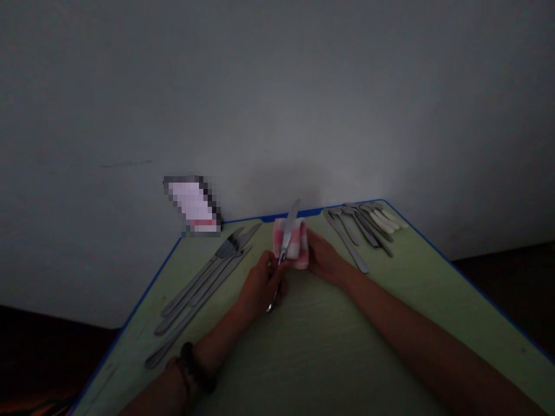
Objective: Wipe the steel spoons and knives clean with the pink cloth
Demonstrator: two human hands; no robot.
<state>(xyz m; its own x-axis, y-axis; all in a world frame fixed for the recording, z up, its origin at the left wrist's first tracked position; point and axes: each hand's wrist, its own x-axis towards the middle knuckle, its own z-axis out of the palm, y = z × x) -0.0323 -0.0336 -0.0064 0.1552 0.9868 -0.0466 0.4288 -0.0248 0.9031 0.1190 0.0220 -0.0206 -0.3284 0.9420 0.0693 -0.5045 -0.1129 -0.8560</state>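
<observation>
My left hand [263,283] is closed around the handle of a metal table knife [289,228], whose blade points up and away toward the wall. Behind the blade, my right hand [319,256] grips a folded pink-and-white checked cloth [280,230]. The blade lies against the cloth's near face. Most of the right hand's fingers are hidden behind the cloth. To the left of my left hand, several metal knives [203,283] lie side by side on the green table [329,346]. A dark bracelet [195,367] circles my left wrist.
At the back right lie several spoons and other cutlery [364,225], a knife [347,242] nearest my right arm, and pieces with white handles [387,219]. A blurred-out device [193,205] leans on the grey wall [277,104] at the back left corner. Blue edging borders the table.
</observation>
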